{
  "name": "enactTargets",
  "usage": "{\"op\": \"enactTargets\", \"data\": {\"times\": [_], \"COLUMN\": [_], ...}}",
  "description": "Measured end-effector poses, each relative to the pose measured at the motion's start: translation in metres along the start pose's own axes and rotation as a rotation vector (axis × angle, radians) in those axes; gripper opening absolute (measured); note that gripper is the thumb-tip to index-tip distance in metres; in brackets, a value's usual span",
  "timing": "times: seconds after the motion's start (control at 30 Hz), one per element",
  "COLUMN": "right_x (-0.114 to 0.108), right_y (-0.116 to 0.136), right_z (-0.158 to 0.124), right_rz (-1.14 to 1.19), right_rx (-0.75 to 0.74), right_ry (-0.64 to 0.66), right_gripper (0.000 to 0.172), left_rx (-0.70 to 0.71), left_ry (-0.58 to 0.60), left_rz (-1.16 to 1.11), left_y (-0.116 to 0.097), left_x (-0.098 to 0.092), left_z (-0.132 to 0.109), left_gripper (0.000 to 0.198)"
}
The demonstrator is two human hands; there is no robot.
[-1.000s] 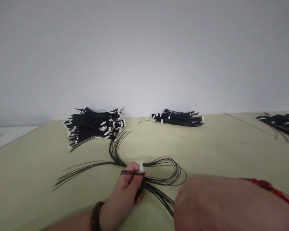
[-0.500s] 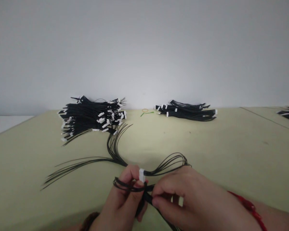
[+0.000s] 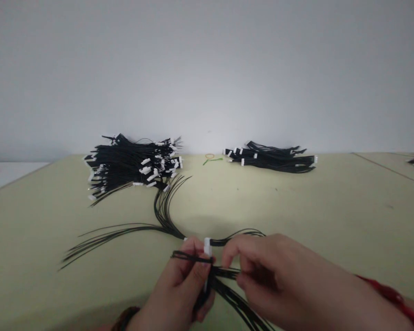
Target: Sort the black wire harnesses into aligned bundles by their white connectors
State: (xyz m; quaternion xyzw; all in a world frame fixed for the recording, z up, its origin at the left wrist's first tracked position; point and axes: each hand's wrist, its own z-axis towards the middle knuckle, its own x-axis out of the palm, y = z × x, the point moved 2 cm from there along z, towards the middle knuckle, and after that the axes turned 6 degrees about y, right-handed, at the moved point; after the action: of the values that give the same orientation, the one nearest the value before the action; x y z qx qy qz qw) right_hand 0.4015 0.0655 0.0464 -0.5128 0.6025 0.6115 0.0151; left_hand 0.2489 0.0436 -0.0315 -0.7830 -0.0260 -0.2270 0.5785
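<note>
- Left hand [image 3: 174,280] clamping down hard on a loose bundle of thin black insulated wires [image 3: 163,214], with a small white plastic connector [image 3: 207,247] standing upright just above the fingertips!
- Right hand [image 3: 272,271] working right beside it, fingers [image 3: 243,250] curling shut around black strands just right of the connector, the two hands almost touching!
- Bundle sweeping across a pale green desk [image 3: 331,207], long strands fanning out left, others arcing up toward the back, more trailing down below the hands.
- Big heap of black wires tipped with white connectors [image 3: 131,170] sitting back on the left, right behind those arcing strands.
- Smaller black wire bundle with white connectors [image 3: 269,158] lying along the back edge, center-right.
- Small orange rubber band [image 3: 209,156] and thin green twist tie [image 3: 213,160] resting between the two piles.
- Dark beaded bracelet [image 3: 124,317] circling the left wrist, red cord [image 3: 389,294] circling the right!
</note>
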Motion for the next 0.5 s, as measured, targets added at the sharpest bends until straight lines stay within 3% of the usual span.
{"op": "enactTargets", "data": {"times": [0.1, 0.17, 0.3, 0.4, 0.47, 0.5], "right_x": [-0.021, -0.040, -0.067, -0.080, -0.080, -0.075], "right_y": [-0.010, -0.018, -0.029, -0.028, -0.024, -0.020], "right_z": [-0.001, 0.002, 0.009, 0.005, -0.002, -0.004], "right_rz": [0.617, 0.911, 0.876, 0.998, 1.088, 1.083], "right_rx": [-0.011, -0.119, -0.254, -0.350, -0.373, -0.362], "right_ry": [0.378, 0.273, -0.151, -0.485, -0.523, -0.439], "right_gripper": [0.017, 0.012, 0.014, 0.018, 0.018, 0.015], "left_rx": [-0.052, -0.066, -0.096, -0.113, -0.120, -0.118], "left_ry": [-0.051, -0.106, -0.159, -0.170, -0.161, -0.151], "left_rz": [-0.045, -0.087, -0.126, -0.134, -0.151, -0.156], "left_y": [-0.002, -0.004, -0.005, -0.003, -0.002, -0.002], "left_x": [0.001, 0.000, -0.005, -0.008, -0.009, -0.009], "left_z": [0.002, 0.002, 0.003, 0.004, 0.005, 0.005], "left_gripper": [0.044, 0.048, 0.053, 0.053, 0.052, 0.051]}}
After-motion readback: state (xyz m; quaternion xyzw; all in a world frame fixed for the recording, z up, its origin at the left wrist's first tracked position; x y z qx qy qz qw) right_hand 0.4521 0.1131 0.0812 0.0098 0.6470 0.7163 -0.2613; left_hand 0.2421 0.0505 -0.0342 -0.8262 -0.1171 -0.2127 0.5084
